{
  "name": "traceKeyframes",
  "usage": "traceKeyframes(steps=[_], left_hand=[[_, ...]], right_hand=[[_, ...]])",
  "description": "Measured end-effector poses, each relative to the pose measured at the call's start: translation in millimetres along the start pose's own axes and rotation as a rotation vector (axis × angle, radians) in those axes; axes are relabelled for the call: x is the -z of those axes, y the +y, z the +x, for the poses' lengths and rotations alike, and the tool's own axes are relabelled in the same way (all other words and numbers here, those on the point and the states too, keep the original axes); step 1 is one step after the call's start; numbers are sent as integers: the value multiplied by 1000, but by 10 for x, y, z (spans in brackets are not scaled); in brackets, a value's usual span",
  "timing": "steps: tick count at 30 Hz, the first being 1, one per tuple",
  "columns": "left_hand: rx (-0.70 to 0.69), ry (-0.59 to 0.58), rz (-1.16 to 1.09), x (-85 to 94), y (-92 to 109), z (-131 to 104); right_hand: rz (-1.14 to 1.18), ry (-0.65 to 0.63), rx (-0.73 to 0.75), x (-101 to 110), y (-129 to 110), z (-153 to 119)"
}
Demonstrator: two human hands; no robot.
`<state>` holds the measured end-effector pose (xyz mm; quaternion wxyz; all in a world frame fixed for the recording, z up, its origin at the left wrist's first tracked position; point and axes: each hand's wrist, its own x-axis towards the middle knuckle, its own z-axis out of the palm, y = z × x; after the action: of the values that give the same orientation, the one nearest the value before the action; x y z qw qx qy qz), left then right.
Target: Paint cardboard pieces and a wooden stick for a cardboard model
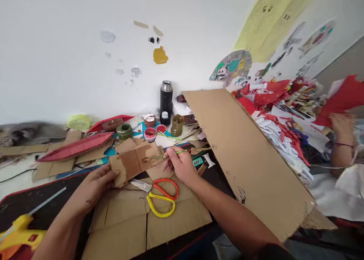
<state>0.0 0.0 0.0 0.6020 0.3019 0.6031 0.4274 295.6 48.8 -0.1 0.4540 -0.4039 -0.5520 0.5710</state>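
My left hand (99, 186) grips the left end of a small folded cardboard piece (116, 163), thumb on top. Brown paint covers part of its face. Pinched in my right hand (179, 165) is a thin green paintbrush (158, 157), its brown-wet bristles touching the painted side of the cardboard. Just below lie scissors (161, 195) with one red and one yellow handle, blades partly under the cardboard piece. Behind the hands stand small paint pots: a red one (150, 133), a green jar (124, 131) and a jar of murky brown liquid (177, 126).
A large cardboard sheet (256, 157) leans at my right. A yellow glue gun (21, 231) lies at the lower left. A black thermos (166, 99) stands by the wall, with red boat-shaped pieces (76, 147) at left. Another person's hand (341, 131) holds red paper far right.
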Motion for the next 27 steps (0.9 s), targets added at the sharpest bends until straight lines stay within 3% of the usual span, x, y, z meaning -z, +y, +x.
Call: traceKeyframes(steps=[4,7,12,19,27], left_hand=[[-12,-10,10,-39,-11,10],[2,-19,5,-68,4,-4],[3,-13,-10,-66,28,-14],[8,-28,0,-53,10,11],[6,-26,16,-60,22,8]], right_hand=[[-22,96,2,214,-41,46],[-12,135,-4,220,-37,41],[-6,23,13,50,-9,15],[-33,53,-34,233,-49,36],[-23,-19,-23,158,-48,28]])
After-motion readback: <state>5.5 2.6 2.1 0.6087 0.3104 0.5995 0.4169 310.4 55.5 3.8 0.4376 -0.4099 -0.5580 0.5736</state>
